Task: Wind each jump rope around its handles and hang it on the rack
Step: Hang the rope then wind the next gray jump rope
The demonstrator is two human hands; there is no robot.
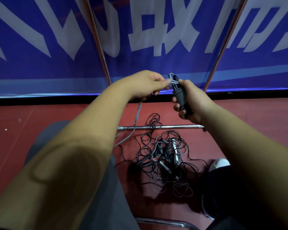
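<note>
My right hand [191,103] grips a pair of black jump rope handles [179,95], held upright with grey cord wound in tight turns around them. My left hand [146,85] pinches the same grey cord [137,117] right beside the top of the handles. From that hand the loose cord hangs down to the floor. A tangled heap of other jump ropes [166,156], black and grey with dark and white handles, lies on the red floor below my hands.
Two slanted chrome rack poles [99,45] [223,47] rise in front of a blue banner with white characters. A chrome base bar [158,127] lies on the floor behind the heap. My legs and a white shoe [220,163] flank the heap.
</note>
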